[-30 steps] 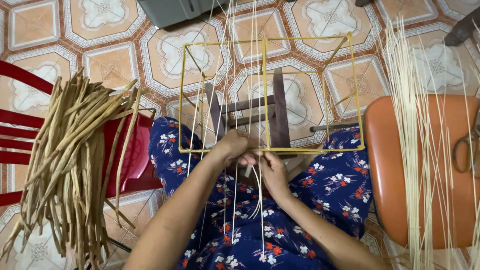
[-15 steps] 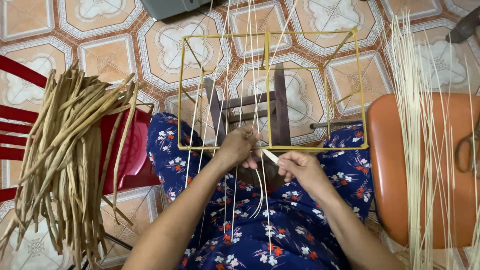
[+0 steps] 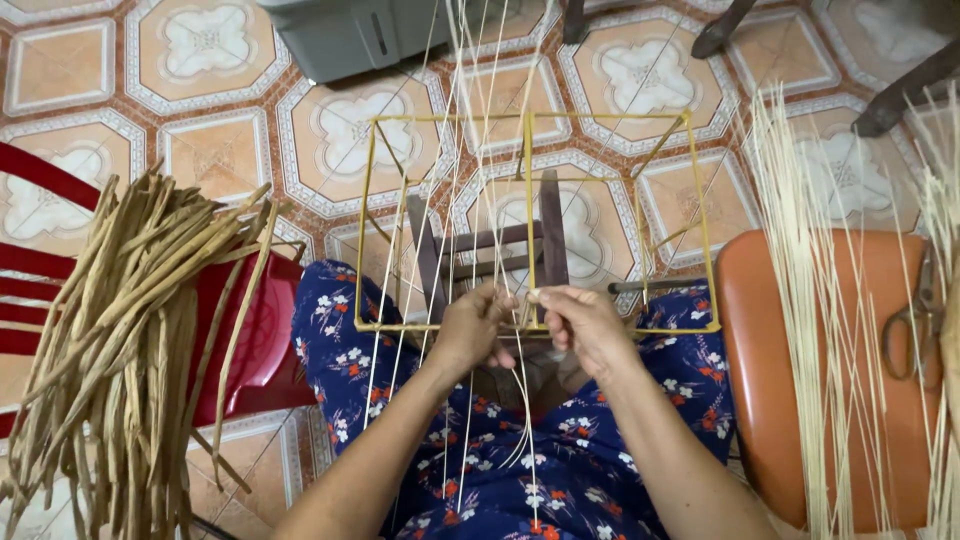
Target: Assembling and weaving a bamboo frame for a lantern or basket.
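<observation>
A yellow wire frame [image 3: 703, 230] is steadied on the lap — left hand [image 3: 470, 325] and right hand [image 3: 585, 322] pinched shut on a pale reed strand [image 3: 527, 400] at its near bar.

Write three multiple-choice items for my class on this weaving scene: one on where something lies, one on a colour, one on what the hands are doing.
1. Where do the scissors lie?
A. on the orange seat
B. on the red chair
C. on the floor tiles

2. What colour is the wire frame?
A. blue
B. yellow
C. black

3. What are the hands doing?
A. resting flat on the lap
B. holding the scissors
C. both pinching thin strands at the frame's near bar

Answers:
1. A, they sit at the seat's right edge.
2. B, its bars are yellow.
3. C, the left hand and right hand meet there, fingers closed on strands.
</observation>
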